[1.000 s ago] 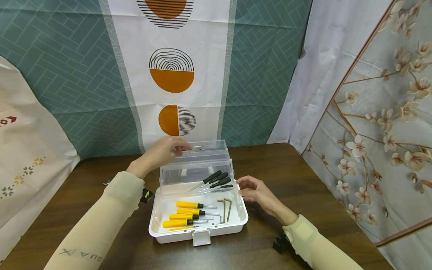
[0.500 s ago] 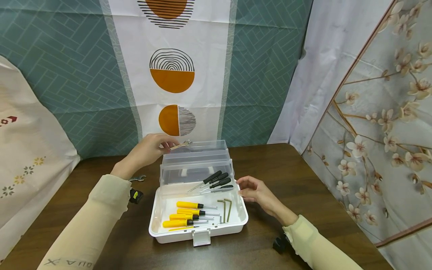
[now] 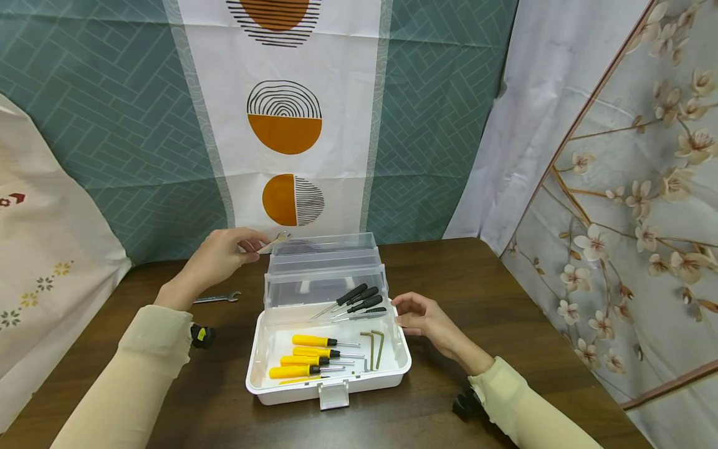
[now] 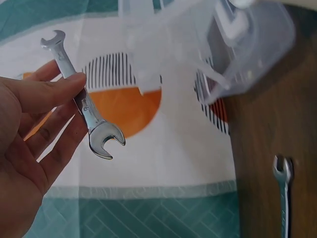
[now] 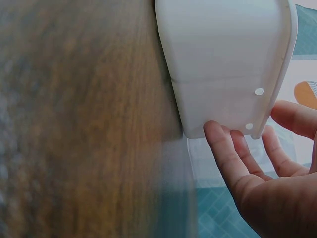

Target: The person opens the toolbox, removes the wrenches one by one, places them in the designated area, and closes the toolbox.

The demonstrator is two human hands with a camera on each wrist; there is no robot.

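Note:
My left hand [image 3: 220,254] is raised at the back left, beside the clear lid [image 3: 325,285] of the toolbox. Between thumb and fingers it pinches a silver open-end wrench [image 4: 102,130], both of whose jaws show in the left wrist view. Another open-end wrench [image 3: 217,298] lies on the table below that wrist. At the rear right corner of the white toolbox [image 3: 305,395], my right hand [image 3: 429,319] has loosely bent fingers, their tips touching the outer wall [image 5: 218,64] and rim.
Inside the toolbox are several yellow-handled screwdrivers [image 3: 300,360], several black-handled screwdrivers [image 3: 367,303] and brass-coloured hex keys [image 3: 379,349]. Its latch [image 3: 333,396] hangs at the front. Patterned cloth [image 3: 437,143] rises behind the brown table [image 3: 477,274].
My left hand has moved left, carrying the wrench away from over the lid to its left side. The wrench on the table has come into fuller view. My right hand stays put.

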